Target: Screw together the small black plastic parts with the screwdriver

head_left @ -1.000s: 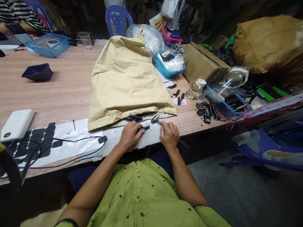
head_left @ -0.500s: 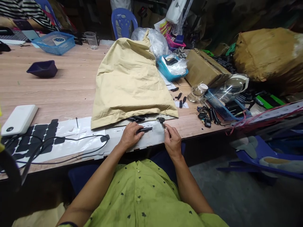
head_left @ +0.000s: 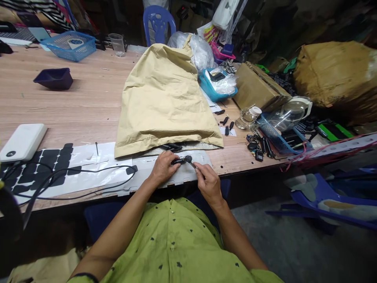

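Note:
My left hand pinches a small black part against a white sheet at the table's near edge. My right hand grips a small hammer, whose dark head sits on the right end of that black part. More black parts lie just behind, at the mouth of a large tan bag lying flat on the wooden table. I wear a green shirt.
A white power bank, black cable and dark panel pieces lie at left. Blue baskets, a dark tray, a cardboard box, a glass jar and black key fobs crowd the table. Blue chairs stand at right.
My right hand has swung the hammer leftward and down, from beside the black part onto its right end. My left hand keeps holding the part in place.

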Demonstrator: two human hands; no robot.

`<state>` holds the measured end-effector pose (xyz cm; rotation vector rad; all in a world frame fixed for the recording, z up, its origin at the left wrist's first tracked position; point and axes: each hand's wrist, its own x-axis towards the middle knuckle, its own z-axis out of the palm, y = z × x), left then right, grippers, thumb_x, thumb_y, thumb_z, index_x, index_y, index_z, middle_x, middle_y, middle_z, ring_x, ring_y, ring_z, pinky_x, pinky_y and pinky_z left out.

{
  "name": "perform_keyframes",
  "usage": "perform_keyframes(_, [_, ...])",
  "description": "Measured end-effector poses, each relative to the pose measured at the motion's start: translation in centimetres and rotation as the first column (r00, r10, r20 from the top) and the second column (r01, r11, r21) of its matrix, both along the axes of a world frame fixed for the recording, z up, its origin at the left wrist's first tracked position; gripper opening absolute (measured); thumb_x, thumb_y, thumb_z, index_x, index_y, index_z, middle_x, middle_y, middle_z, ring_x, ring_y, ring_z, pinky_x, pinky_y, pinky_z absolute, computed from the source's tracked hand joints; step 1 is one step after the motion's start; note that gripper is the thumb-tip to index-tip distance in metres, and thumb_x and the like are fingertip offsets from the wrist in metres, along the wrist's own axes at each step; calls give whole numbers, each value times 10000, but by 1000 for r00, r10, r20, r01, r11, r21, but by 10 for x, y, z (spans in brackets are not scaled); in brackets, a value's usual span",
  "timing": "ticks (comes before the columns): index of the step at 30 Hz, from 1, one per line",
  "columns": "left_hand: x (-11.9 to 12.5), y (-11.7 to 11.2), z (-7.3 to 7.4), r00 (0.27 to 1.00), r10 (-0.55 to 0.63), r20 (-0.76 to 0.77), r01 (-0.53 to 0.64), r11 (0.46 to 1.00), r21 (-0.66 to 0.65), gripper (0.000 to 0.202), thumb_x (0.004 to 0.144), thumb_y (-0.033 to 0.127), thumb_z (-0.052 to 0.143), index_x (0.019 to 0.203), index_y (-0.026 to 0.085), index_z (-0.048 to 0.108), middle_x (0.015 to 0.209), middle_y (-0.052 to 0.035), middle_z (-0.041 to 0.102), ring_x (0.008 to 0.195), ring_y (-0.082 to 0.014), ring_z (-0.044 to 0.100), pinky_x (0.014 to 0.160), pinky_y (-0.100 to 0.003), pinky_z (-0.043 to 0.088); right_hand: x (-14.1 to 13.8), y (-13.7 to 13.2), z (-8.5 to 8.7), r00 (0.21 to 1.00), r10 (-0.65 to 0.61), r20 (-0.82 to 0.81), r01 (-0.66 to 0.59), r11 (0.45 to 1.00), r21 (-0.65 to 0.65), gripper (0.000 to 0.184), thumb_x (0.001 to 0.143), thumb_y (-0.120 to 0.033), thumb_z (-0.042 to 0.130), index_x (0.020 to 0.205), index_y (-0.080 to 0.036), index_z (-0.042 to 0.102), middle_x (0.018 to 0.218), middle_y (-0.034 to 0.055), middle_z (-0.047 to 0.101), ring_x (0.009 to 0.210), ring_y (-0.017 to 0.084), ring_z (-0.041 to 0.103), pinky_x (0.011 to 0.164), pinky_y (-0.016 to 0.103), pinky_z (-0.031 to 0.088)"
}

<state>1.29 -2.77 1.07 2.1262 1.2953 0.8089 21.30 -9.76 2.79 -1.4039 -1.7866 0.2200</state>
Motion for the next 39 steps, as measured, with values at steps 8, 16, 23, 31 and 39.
perform_keyframes(8, [2, 0, 2, 1000, 7, 12, -7, 1000, -2, 172, 806, 154, 678, 947, 227, 742, 876, -33, 669, 882, -223, 606, 815, -359, 490, -6, -2, 6, 998, 46, -37, -45, 999, 14, 288, 1008, -220, 508, 1168, -256, 745, 902, 61, 736, 865, 191, 701, 785, 314, 575])
perform_keyframes(16, [2, 2, 1, 1000, -19, 15, 19, 1000, -25, 163, 842, 198, 666, 978, 231, 750, 874, -33, 658, 885, -217, 597, 836, -358, 495, -3, 3, 0, 999, 35, 5, -35, 999, 26, 280, 1010, -233, 508, 1156, -250, 746, 906, 58, 735, 859, 186, 697, 787, 306, 561])
perform_keyframes(23, [1, 2, -1, 999, -35, -38, 35, 999, 7, 237, 997, 312, 506, 1034, 223, 723, 914, -52, 657, 911, -223, 587, 868, -378, 484, 33, 28, -18, 924, -310, 224, 289, 950, 122, 281, 980, -225, 503, 1066, -220, 770, 827, 71, 687, 793, 217, 611, 749, 331, 487])
perform_keyframes(31, [3, -1, 1, 991, -15, -131, 18, 1000, 23, 338, 1040, 343, 389, 965, 209, 691, 914, -64, 623, 891, -233, 557, 835, -388, 455, 32, 34, -31, 822, -412, 392, 394, 910, 129, 273, 950, -183, 523, 1058, -235, 768, 839, 69, 615, 797, 224, 523, 720, 330, 379])
perform_keyframes(39, [-7, -10, 7, 990, -104, -93, 103, 995, -11, 333, 1025, 393, 427, 980, 228, 712, 1023, -76, 623, 966, -241, 544, 895, -414, 467, 27, 34, -31, 804, -430, 412, 421, 900, 118, 275, 953, -178, 513, 1074, -237, 753, 861, 67, 603, 817, 225, 504, 730, 334, 351])
